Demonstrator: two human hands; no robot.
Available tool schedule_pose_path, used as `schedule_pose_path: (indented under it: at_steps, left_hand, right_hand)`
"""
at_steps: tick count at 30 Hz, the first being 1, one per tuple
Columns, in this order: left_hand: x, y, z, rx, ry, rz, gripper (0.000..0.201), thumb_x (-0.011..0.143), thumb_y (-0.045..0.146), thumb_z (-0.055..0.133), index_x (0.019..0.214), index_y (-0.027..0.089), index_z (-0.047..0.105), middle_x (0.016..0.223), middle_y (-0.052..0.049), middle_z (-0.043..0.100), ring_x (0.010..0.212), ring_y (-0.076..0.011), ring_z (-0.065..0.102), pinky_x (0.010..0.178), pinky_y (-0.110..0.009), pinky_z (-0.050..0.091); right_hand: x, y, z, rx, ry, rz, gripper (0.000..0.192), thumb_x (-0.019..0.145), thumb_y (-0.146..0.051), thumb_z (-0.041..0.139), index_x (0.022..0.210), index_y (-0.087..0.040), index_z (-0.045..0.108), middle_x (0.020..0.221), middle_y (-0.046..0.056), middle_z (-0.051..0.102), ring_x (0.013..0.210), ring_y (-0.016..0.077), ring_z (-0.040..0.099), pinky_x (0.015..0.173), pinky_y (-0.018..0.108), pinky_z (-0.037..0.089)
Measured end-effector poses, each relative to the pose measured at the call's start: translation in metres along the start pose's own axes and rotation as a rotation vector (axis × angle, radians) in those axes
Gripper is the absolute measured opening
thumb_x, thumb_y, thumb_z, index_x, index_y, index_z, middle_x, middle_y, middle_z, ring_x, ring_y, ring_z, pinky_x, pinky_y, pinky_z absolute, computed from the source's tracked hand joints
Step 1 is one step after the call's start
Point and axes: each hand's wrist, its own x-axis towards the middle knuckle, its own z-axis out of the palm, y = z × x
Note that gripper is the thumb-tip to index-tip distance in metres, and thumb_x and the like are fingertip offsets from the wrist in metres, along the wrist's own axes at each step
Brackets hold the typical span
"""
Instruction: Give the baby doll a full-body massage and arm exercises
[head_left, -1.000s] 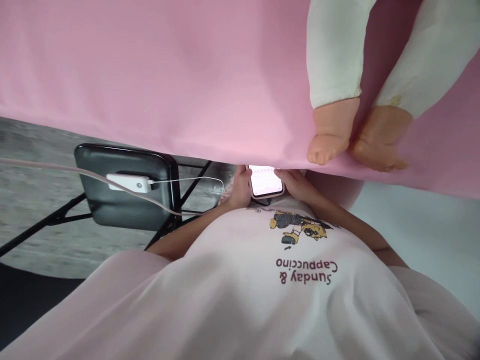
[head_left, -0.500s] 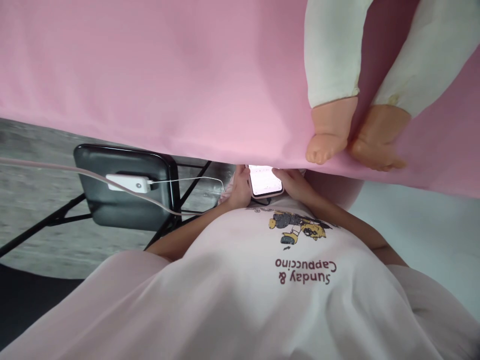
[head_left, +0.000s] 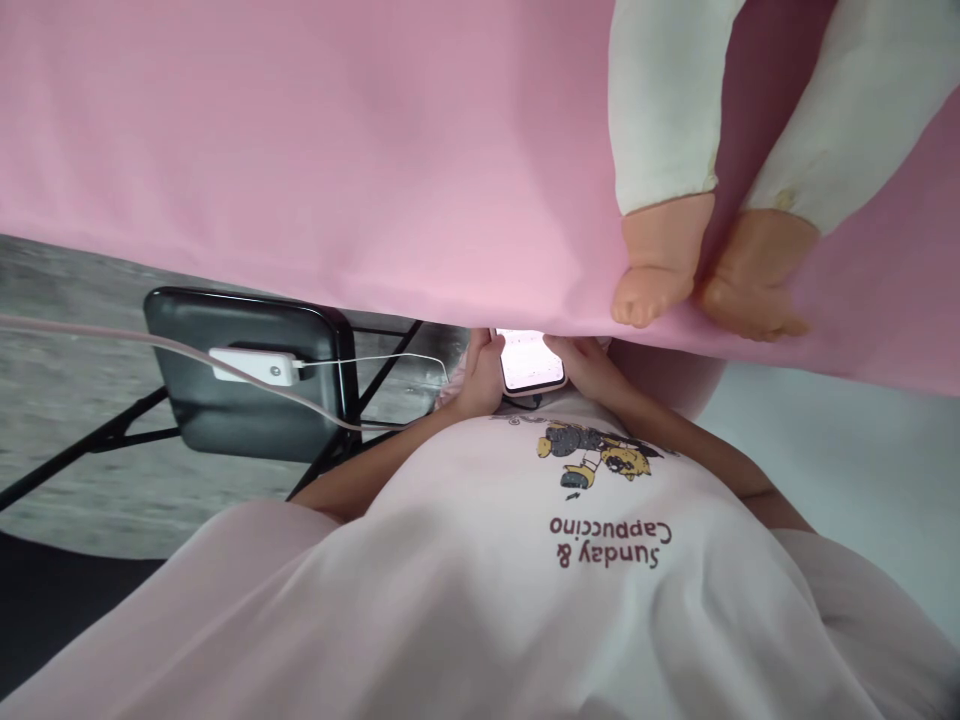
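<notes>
Both hands, the left hand (head_left: 480,378) and the right hand (head_left: 589,367), hold a lit pink-cased phone (head_left: 529,362) under a pink cloth-covered bench (head_left: 337,150).

Pink sheet (head_left: 337,150) up top, doll feet (head_left: 705,280) at its edge, black chair (head_left: 247,400) at left carrying white charger (head_left: 253,366) and cable (head_left: 375,362).

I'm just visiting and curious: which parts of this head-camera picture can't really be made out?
- Phone: far end hidden under the pink sheet; screen text too small.
- Left hand and right hand: fingertips partly hidden by the sheet.
- Doll: cut off above the legs by the top edge.
</notes>
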Motion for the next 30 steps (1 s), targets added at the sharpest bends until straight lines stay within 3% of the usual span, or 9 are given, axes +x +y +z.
schedule_pose_path:
  at_steps: [6, 12, 19, 30]
  left_hand:
    - [0.004, -0.002, 0.002, -0.115, 0.028, 0.007, 0.04, 0.085, 0.055, 0.069, 0.112, 0.026, 0.064, 0.112, -0.004, 0.073, 0.119, -0.0271, 0.066, 0.102, -0.039, 0.053]
    - [0.004, -0.004, 0.002, -0.136, 0.019, 0.025, 0.043, 0.083, 0.052, 0.07, 0.118, 0.028, 0.065, 0.117, -0.004, 0.074, 0.126, -0.0295, 0.063, 0.107, -0.042, 0.051]
    - [0.002, -0.002, 0.003, -0.16, -0.008, -0.031, 0.043, 0.085, 0.05, 0.068, 0.124, 0.031, 0.061, 0.126, -0.002, 0.072, 0.133, -0.0302, 0.059, 0.108, -0.044, 0.05]
    - [0.006, -0.006, 0.001, -0.162, 0.004, 0.008, 0.044, 0.079, 0.065, 0.071, 0.106, 0.03, 0.065, 0.107, -0.002, 0.074, 0.114, -0.0286, 0.069, 0.096, -0.043, 0.057]
  right_hand:
    - [0.0, 0.007, -0.006, 0.003, -0.039, -0.02, 0.027, 0.085, -0.045, 0.046, 0.08, -0.023, 0.06, 0.09, 0.004, 0.067, 0.108, 0.0274, 0.056, 0.103, 0.041, 0.043]
    - [0.0, 0.012, -0.01, -0.021, -0.105, 0.018, 0.022, 0.082, -0.039, 0.05, 0.065, -0.025, 0.051, 0.073, 0.0, 0.059, 0.099, 0.0273, 0.056, 0.107, 0.046, 0.04]
    - [0.0, 0.007, -0.01, -0.014, -0.093, 0.044, 0.019, 0.079, -0.035, 0.051, 0.064, -0.025, 0.046, 0.073, 0.0, 0.056, 0.095, 0.0267, 0.054, 0.101, 0.046, 0.043]
    - [0.0, 0.006, -0.01, -0.018, -0.055, 0.055, 0.011, 0.07, -0.031, 0.053, 0.071, -0.025, 0.044, 0.078, -0.001, 0.053, 0.099, 0.0258, 0.052, 0.099, 0.043, 0.042]
